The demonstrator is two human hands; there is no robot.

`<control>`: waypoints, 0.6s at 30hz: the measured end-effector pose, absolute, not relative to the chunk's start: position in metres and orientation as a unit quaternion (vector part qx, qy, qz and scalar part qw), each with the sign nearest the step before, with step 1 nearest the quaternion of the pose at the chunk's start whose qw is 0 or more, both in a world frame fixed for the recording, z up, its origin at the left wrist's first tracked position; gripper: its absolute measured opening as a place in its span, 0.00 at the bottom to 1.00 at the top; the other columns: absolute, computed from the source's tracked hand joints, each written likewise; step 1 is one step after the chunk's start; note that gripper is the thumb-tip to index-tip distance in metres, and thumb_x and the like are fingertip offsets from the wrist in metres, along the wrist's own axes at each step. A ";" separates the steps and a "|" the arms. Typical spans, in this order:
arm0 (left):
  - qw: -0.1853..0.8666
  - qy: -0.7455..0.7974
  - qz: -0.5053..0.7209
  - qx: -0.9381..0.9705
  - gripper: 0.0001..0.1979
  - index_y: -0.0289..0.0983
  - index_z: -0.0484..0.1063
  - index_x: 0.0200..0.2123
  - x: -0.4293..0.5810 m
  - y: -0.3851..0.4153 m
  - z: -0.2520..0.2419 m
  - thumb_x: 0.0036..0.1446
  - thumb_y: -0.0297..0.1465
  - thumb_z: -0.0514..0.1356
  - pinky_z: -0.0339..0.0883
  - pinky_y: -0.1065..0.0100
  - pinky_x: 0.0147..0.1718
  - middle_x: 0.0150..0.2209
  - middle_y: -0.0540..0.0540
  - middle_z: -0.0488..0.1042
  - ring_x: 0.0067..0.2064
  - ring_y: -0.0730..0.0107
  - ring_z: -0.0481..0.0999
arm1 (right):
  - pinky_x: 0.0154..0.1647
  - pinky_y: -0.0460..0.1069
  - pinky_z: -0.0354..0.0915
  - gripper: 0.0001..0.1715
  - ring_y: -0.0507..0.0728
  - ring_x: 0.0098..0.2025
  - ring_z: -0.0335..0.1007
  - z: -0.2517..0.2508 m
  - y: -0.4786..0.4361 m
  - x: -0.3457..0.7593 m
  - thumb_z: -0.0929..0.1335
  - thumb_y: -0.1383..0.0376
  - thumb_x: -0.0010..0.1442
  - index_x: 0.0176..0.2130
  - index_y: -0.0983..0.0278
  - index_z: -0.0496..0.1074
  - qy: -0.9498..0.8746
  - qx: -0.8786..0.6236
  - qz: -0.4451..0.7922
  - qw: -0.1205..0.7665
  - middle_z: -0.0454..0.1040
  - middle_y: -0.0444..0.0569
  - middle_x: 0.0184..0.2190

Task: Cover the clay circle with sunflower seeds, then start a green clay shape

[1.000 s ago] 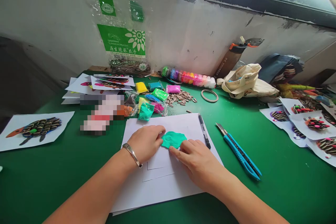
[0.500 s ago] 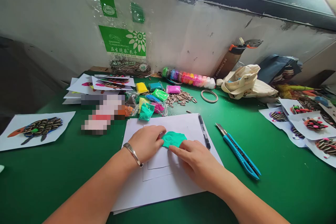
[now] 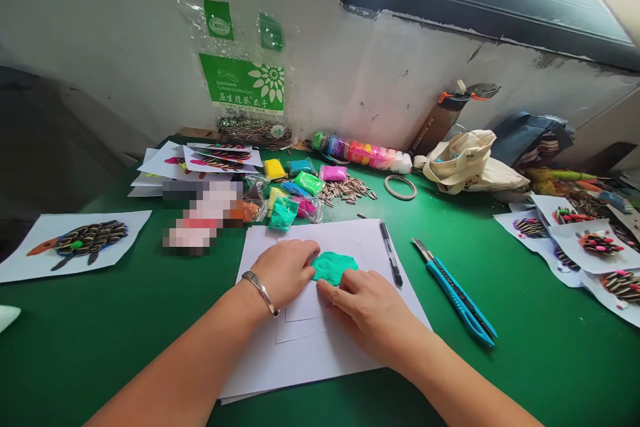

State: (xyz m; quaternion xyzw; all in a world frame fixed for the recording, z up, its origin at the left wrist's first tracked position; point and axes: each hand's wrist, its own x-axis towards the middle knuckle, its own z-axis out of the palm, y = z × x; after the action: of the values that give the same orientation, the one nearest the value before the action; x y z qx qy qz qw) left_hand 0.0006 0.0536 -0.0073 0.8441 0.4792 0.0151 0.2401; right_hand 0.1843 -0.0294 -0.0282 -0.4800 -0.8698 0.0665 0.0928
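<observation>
A flattened piece of teal modelling clay (image 3: pixel 334 268) lies on white paper (image 3: pixel 300 360) marked with pencil-like lines. My left hand (image 3: pixel 285 273), with a silver bracelet at the wrist, has its fingers curled and pinched at the clay's left edge. From the lower right, my right hand (image 3: pixel 367 307) presses thumb and bent fingers against the near edge; some of its fingertips are hidden. A black pen (image 3: pixel 391 253) rests on the paper's right side. Just off the sheet lies a blue utility knife (image 3: pixel 460 300), blade showing.
Behind the paper sit small clay packets (image 3: pixel 283 213) and loose sunflower seeds (image 3: pixel 350 190). A tape roll (image 3: pixel 401 177), a cloth bag (image 3: pixel 465 160) and a bottle (image 3: pixel 437 120) stand farther right. Seed pictures lie left (image 3: pixel 75 243) and right (image 3: pixel 600 240) on the green table (image 3: pixel 125 327).
My right thumb has slid slightly left along the clay's near edge. The whole view has shifted a little, while the clay stays flat between my hands.
</observation>
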 end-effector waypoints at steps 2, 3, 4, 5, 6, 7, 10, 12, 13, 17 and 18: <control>0.242 0.479 0.015 0.844 0.10 0.41 0.70 0.38 0.000 0.054 -0.007 0.53 0.27 0.55 0.56 0.69 0.28 0.31 0.49 0.73 0.34 0.64 0.71 | 0.31 0.49 0.54 0.21 0.55 0.31 0.63 -0.029 -0.029 0.186 0.63 0.65 0.63 0.55 0.57 0.66 -0.864 -0.487 0.085 0.094 0.68 0.47 0.31; 0.243 0.478 0.015 0.844 0.09 0.41 0.70 0.38 0.000 0.054 -0.007 0.53 0.28 0.54 0.56 0.69 0.28 0.31 0.49 0.73 0.34 0.64 0.71 | 0.31 0.48 0.54 0.24 0.55 0.31 0.63 -0.029 -0.029 0.187 0.64 0.65 0.63 0.58 0.56 0.63 -0.860 -0.493 0.093 0.094 0.68 0.47 0.31; 0.245 0.477 0.015 0.844 0.09 0.41 0.70 0.38 0.000 0.054 -0.007 0.53 0.28 0.54 0.56 0.69 0.28 0.31 0.49 0.73 0.34 0.64 0.71 | 0.31 0.48 0.53 0.26 0.54 0.31 0.63 -0.029 -0.028 0.187 0.65 0.65 0.62 0.60 0.56 0.61 -0.857 -0.498 0.097 0.091 0.68 0.47 0.31; 0.247 0.476 0.015 0.844 0.09 0.41 0.70 0.38 0.000 0.054 -0.007 0.53 0.28 0.54 0.56 0.69 0.28 0.31 0.49 0.73 0.34 0.64 0.71 | 0.30 0.48 0.53 0.28 0.54 0.30 0.62 -0.029 -0.028 0.186 0.65 0.65 0.62 0.61 0.56 0.60 -0.855 -0.503 0.096 0.088 0.68 0.47 0.31; 0.249 0.475 0.015 0.844 0.09 0.41 0.70 0.38 0.000 0.055 -0.006 0.53 0.28 0.54 0.56 0.69 0.28 0.31 0.49 0.73 0.34 0.64 0.71 | 0.30 0.48 0.52 0.28 0.54 0.30 0.61 -0.030 -0.027 0.185 0.65 0.65 0.62 0.61 0.56 0.60 -0.854 -0.505 0.091 0.082 0.68 0.47 0.30; 0.251 0.474 0.015 0.844 0.09 0.41 0.70 0.38 0.000 0.055 -0.006 0.53 0.28 0.54 0.56 0.69 0.28 0.31 0.49 0.73 0.34 0.65 0.71 | 0.30 0.48 0.52 0.26 0.54 0.29 0.61 -0.030 -0.027 0.184 0.64 0.64 0.62 0.60 0.56 0.61 -0.856 -0.505 0.082 0.076 0.68 0.46 0.29; 0.254 0.472 0.015 0.844 0.10 0.41 0.70 0.37 0.000 0.056 -0.005 0.53 0.26 0.53 0.56 0.69 0.28 0.32 0.49 0.73 0.34 0.65 0.71 | 0.29 0.49 0.50 0.21 0.54 0.29 0.60 -0.029 -0.026 0.179 0.63 0.62 0.63 0.56 0.57 0.65 -0.862 -0.500 0.052 0.060 0.68 0.47 0.29; 0.254 0.471 0.016 0.845 0.10 0.41 0.70 0.35 -0.001 0.056 -0.005 0.53 0.25 0.52 0.56 0.69 0.28 0.32 0.49 0.73 0.34 0.65 0.71 | 0.29 0.49 0.50 0.19 0.54 0.29 0.61 -0.028 -0.027 0.177 0.63 0.61 0.64 0.54 0.56 0.66 -0.864 -0.499 0.042 0.052 0.68 0.47 0.30; 0.253 0.471 0.017 0.845 0.10 0.41 0.70 0.35 -0.001 0.056 -0.005 0.53 0.25 0.52 0.56 0.69 0.28 0.32 0.49 0.73 0.34 0.65 0.71 | 0.29 0.49 0.50 0.19 0.54 0.29 0.61 -0.027 -0.027 0.176 0.62 0.61 0.64 0.54 0.56 0.66 -0.865 -0.499 0.040 0.049 0.69 0.47 0.30; 0.250 0.467 0.020 0.848 0.10 0.41 0.70 0.35 -0.001 0.057 -0.006 0.52 0.24 0.53 0.56 0.69 0.27 0.32 0.49 0.73 0.34 0.65 0.71 | 0.30 0.49 0.51 0.18 0.54 0.30 0.62 -0.026 -0.028 0.179 0.62 0.61 0.64 0.54 0.55 0.67 -0.865 -0.497 0.048 0.046 0.68 0.47 0.30; 0.250 0.466 0.020 0.849 0.10 0.41 0.70 0.35 -0.001 0.057 -0.007 0.52 0.24 0.53 0.56 0.69 0.27 0.32 0.49 0.73 0.34 0.64 0.71 | 0.30 0.49 0.51 0.19 0.54 0.30 0.62 -0.027 -0.028 0.180 0.62 0.62 0.64 0.55 0.54 0.66 -0.864 -0.498 0.053 0.049 0.68 0.46 0.30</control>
State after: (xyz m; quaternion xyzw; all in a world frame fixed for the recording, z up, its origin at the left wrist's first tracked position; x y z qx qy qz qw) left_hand -0.0005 0.0573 -0.0066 0.8487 0.4656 0.0202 0.2498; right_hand 0.1796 -0.0283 -0.0267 -0.4976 -0.8644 0.0530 0.0489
